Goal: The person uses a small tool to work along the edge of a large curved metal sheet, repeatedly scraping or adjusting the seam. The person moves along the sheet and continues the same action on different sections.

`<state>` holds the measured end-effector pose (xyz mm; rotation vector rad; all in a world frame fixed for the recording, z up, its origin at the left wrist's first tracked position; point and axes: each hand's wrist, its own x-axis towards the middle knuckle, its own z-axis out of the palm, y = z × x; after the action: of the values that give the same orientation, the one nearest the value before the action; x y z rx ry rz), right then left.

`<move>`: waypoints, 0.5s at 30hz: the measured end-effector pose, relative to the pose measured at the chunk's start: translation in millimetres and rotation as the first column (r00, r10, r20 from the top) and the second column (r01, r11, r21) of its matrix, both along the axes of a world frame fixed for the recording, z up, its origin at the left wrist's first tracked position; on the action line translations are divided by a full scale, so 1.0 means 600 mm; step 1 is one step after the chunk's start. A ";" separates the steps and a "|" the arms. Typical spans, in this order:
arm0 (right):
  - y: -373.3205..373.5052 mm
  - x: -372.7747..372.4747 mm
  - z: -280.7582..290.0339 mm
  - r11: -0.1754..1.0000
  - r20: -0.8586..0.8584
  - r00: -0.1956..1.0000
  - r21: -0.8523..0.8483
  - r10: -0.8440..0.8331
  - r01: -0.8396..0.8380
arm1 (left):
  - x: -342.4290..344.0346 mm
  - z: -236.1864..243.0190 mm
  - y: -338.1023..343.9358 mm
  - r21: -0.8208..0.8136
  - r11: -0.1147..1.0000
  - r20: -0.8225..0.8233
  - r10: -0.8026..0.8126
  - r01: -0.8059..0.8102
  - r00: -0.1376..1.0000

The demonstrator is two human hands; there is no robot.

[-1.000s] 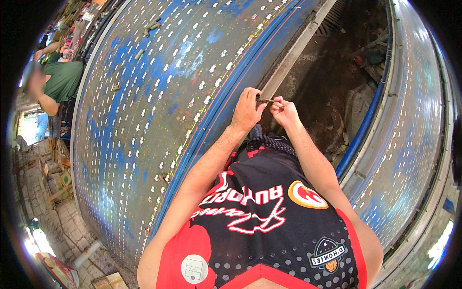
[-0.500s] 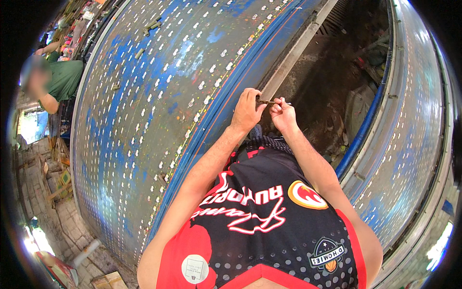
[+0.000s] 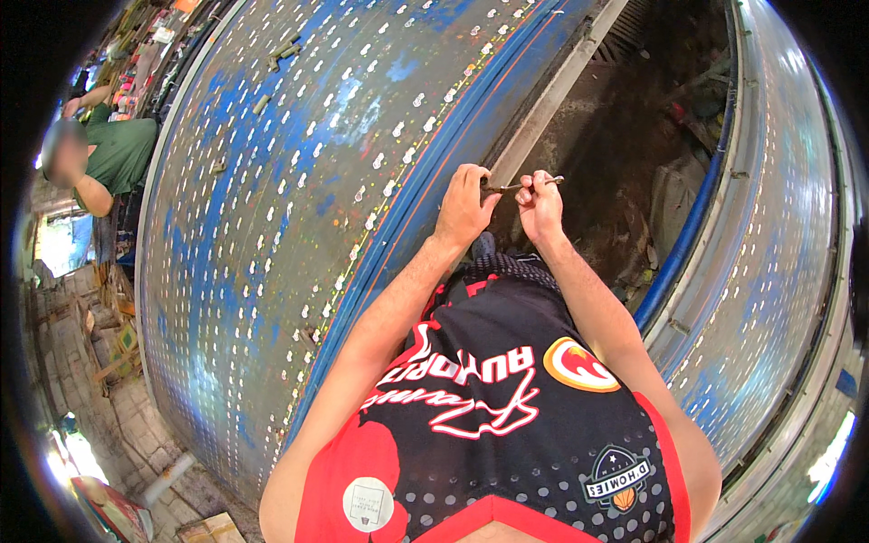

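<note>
My left hand [image 3: 465, 206] is closed round a small dark metal piece [image 3: 490, 186], mostly hidden by the fingers, at the rail of the long table. Just to its right, my right hand [image 3: 541, 208] pinches a thin metal rod-like tool [image 3: 555, 180] between thumb and fingers. Its right end looks forked, like a small wrench. The tool's other end reaches the dark piece in my left hand. Both hands are above the near end of a pale metal rail [image 3: 525, 145].
A long blue-and-grey table [image 3: 299, 208] with rows of white marks fills the left. Small metal pieces [image 3: 286, 52] lie on it. Another such table [image 3: 769, 253], edged by a blue pipe [image 3: 692, 226], stands right, across a dark gap. A person in green [image 3: 118, 149] is far left.
My right hand has moved slightly right and turned, and more of the tool shows past its fingers. My left hand stays in place.
</note>
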<state>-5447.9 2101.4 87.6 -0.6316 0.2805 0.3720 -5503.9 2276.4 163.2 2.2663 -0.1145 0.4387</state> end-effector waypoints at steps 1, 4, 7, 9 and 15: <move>0.002 0.001 0.002 0.999 -0.011 1.000 -0.031 -0.007 0.006 | -0.001 0.000 0.001 0.001 1.000 -0.005 -0.001 0.001 1.000; 0.001 0.000 0.005 1.000 0.014 1.000 -0.022 -0.004 0.005 | -0.001 0.000 0.000 0.001 1.000 -0.005 -0.002 0.002 1.000; 0.000 0.002 0.009 0.998 0.048 0.999 -0.061 0.010 -0.007 | -0.001 0.000 0.000 -0.006 1.000 0.000 -0.005 0.005 1.000; 0.000 0.016 0.029 0.980 0.163 0.985 -0.199 0.052 -0.019 | -0.001 0.000 0.000 0.004 1.000 0.002 -0.011 0.011 1.000; 0.010 0.048 0.051 0.944 0.203 0.954 -0.291 0.222 -0.158 | 0.001 -0.003 0.004 0.022 1.000 0.000 -0.008 0.008 1.000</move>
<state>-5419.4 2107.4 117.9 -0.9699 0.0431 0.4456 -5503.1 2278.9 161.2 2.2865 -0.1288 0.4351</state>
